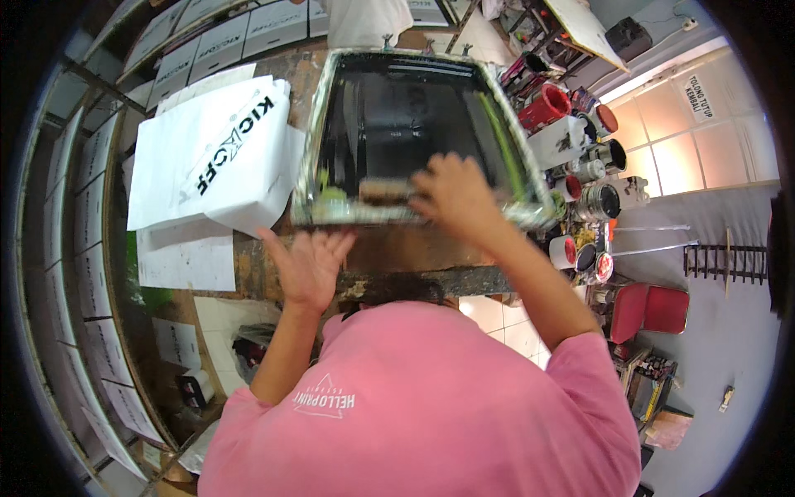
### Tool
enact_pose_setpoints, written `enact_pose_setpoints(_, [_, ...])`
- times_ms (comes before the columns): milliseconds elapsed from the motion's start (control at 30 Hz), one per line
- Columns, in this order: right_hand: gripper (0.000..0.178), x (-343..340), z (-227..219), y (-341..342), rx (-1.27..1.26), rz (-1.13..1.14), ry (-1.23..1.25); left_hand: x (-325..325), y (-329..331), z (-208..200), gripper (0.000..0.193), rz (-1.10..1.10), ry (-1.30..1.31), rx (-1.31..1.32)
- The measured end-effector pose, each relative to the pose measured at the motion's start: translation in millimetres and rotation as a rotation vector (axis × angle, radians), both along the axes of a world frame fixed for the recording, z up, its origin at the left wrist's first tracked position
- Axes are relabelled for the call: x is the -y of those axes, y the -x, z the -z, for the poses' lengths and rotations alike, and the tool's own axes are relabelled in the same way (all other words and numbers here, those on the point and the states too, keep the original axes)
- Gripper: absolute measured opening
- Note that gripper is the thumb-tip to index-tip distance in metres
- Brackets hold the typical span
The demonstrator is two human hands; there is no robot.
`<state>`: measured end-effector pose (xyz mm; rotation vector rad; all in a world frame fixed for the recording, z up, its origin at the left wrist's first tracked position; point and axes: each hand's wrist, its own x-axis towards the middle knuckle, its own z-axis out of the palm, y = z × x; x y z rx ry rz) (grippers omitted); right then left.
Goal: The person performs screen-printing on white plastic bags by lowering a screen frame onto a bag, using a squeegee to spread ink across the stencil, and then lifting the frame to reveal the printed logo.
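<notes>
A screen-printing frame with a dark mesh lies on the worktable in front of me. Inside it, along the near edge, is a squeegee with a wooden handle. My right hand reaches over the frame, its fingers curled on the squeegee's right end; the hand covers part of it. Palm up and fingers spread, my left hand is open at the frame's near edge, fingertips by its underside. Left of the frame lies a stack of white printed sheets or bags. Green ink marks the frame's near left corner.
Several ink cans and tubs crowd the right side of the table. Racks with white printed pieces stand at the left and far side. A person in a white garment is beyond the table. A red chair stands at the right.
</notes>
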<state>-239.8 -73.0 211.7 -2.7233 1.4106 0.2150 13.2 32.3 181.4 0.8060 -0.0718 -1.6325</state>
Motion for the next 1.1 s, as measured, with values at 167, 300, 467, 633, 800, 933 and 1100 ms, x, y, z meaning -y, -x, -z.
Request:
enact_pose_setpoints(167, [0.040,-53.4,148.4,14.7,0.334,0.071,-0.123,-7.2,-1.6,128.9,0.140,0.074,-0.410,0.042])
enact_pose_setpoints(300, [0.048,-61.9,188.4,10.5,0.345,0.022,-0.048,-2.2,-7.1,185.5,0.138,0.196,-0.431,0.087])
enact_pose_setpoints(467, [0.053,17.3,209.0,3.7,0.376,0.008,0.051,-4.2,-1.8,191.6,0.136,0.164,-0.530,0.188])
enact_pose_setpoints(633, [0.041,146.4,222.1,-6.8,0.367,0.050,0.125,-0.2,5.0,177.6,0.137,0.108,-0.640,0.221])
enact_pose_setpoints(800, [0.034,261.6,229.8,-3.6,0.407,0.074,0.151,1.4,9.9,164.7,0.132,0.117,-0.601,0.265])
enact_pose_setpoints(933, [0.038,314.5,187.7,4.7,0.291,0.000,-0.084,5.3,15.5,146.4,0.128,0.102,-0.585,0.287])
enact_pose_setpoints(1100, [0.039,320.1,199.1,6.1,0.361,-0.016,0.062,1.6,15.0,137.5,0.123,0.103,-0.552,0.318])
